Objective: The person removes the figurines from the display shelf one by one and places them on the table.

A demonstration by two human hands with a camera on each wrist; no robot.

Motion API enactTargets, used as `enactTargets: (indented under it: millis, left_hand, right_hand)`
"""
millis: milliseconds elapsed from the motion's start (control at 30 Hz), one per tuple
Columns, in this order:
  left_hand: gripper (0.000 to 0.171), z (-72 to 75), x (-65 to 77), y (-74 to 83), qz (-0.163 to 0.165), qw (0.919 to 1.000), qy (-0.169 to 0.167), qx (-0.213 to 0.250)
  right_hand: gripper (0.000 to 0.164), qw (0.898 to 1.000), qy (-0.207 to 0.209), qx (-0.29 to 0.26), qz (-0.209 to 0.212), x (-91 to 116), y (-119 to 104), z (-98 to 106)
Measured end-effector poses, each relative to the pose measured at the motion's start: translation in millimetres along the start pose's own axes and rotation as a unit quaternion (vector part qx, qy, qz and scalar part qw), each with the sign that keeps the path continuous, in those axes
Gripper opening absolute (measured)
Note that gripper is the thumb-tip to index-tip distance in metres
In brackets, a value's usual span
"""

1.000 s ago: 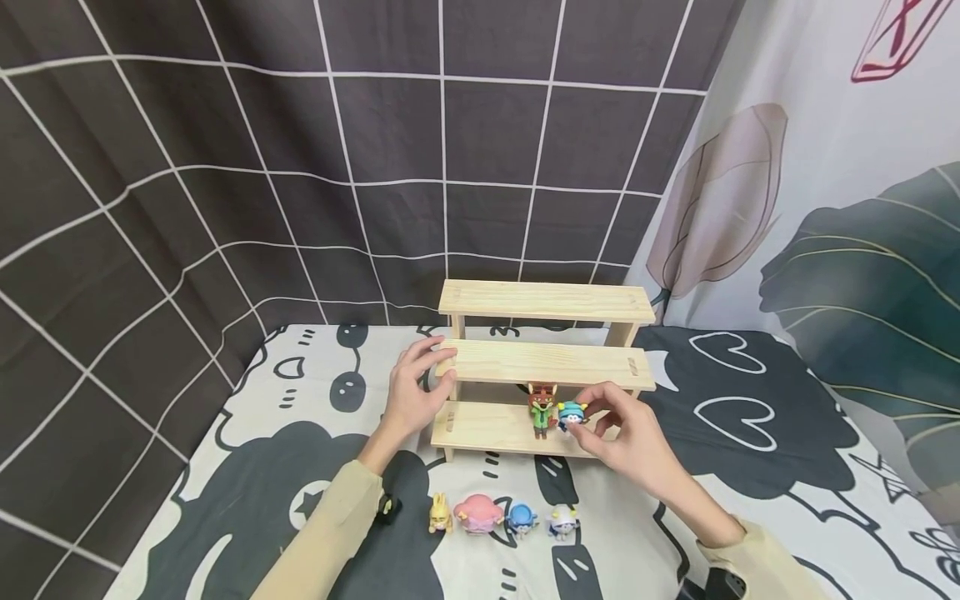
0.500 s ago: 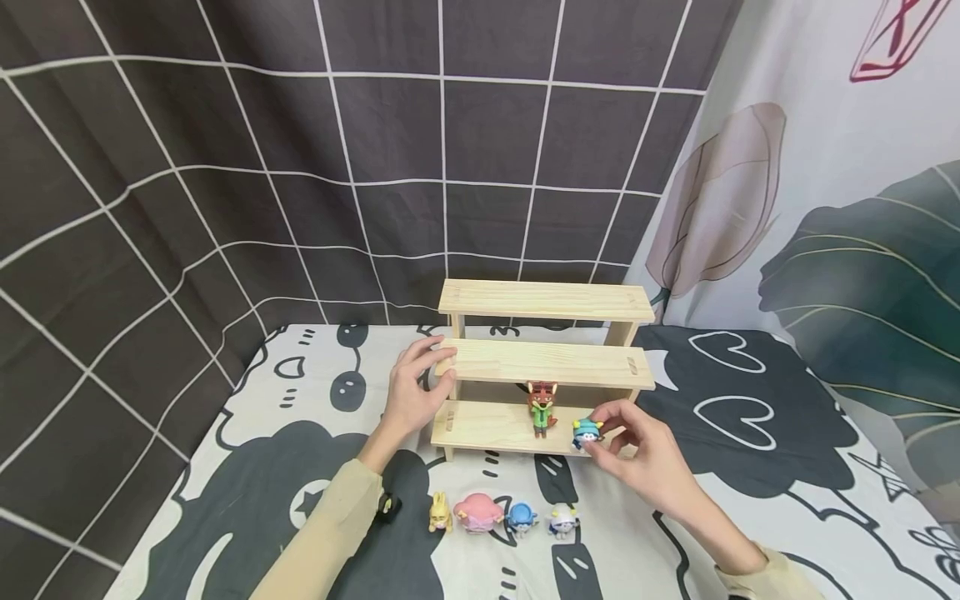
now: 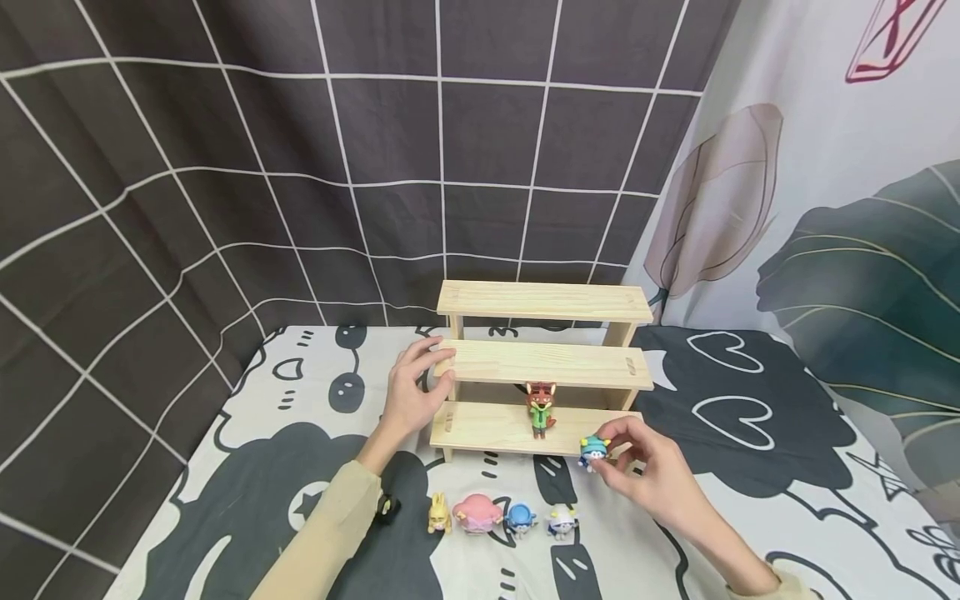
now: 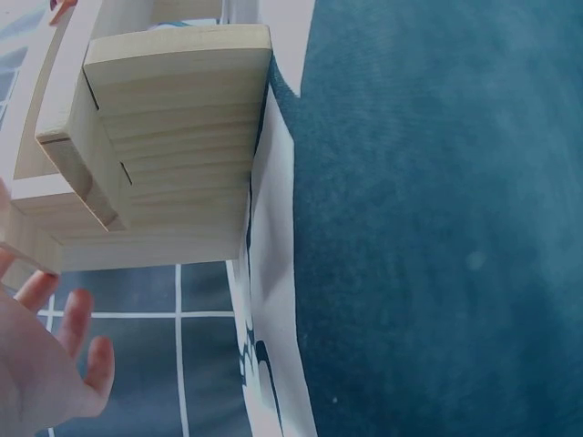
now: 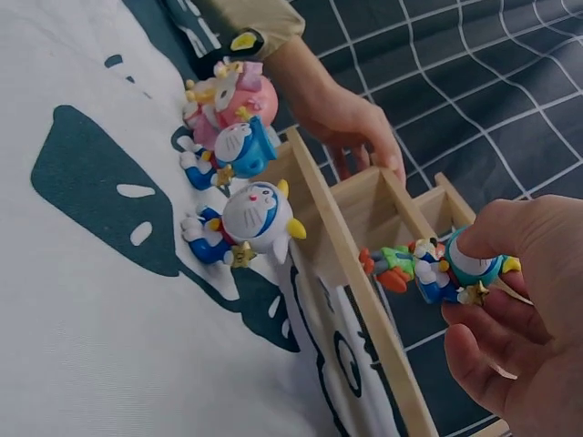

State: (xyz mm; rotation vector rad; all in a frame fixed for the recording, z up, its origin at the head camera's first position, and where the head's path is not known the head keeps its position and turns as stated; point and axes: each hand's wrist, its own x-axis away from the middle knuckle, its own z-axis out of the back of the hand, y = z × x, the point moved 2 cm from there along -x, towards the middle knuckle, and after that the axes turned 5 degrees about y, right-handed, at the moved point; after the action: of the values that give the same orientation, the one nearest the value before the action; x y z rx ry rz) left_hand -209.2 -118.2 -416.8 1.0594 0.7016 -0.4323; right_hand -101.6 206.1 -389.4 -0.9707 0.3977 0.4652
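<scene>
My right hand (image 3: 652,467) pinches a small blue-and-white figurine (image 3: 594,450) with a teal hat and yellow horns between thumb and fingers. It overlaps the front right edge of the bottom shelf in the head view; the right wrist view shows the same figurine (image 5: 466,264) upside of the curled fingers. My left hand (image 3: 412,387) holds the left end of the three-tier wooden shelf (image 3: 543,364) at its middle board, thumb and fingertips at the edge. A red fox figurine (image 3: 540,410) in green clothes stands on the bottom board.
In front of the shelf a yellow rabbit figurine (image 3: 439,513), a pink round figurine (image 3: 478,513), a blue-hatted figurine (image 3: 520,518) and a white-hatted figurine (image 3: 562,521) form a row on the patterned sheet (image 3: 630,550). A dark checked curtain (image 3: 487,217) hangs behind.
My right hand has drawn the teal-hatted figurine away from the fox figurine, rightward and toward me, to the bottom board's front edge. My left hand has stayed on the shelf.
</scene>
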Motion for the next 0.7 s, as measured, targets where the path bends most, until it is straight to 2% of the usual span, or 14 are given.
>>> enactTargets:
  millis: [367, 700]
  left_hand:
    - [0.029, -0.3, -0.1, -0.4, -0.001, 1.0000, 0.000, 0.000]
    - [0.029, -0.1, 0.1, -0.5, -0.002, 1.0000, 0.002, 0.000]
  right_hand:
    - [0.042, 1.000, -0.009, -0.005, -0.019, 15, 4, -2]
    - [0.046, 1.000, -0.001, -0.002, -0.009, 28, 10, -4]
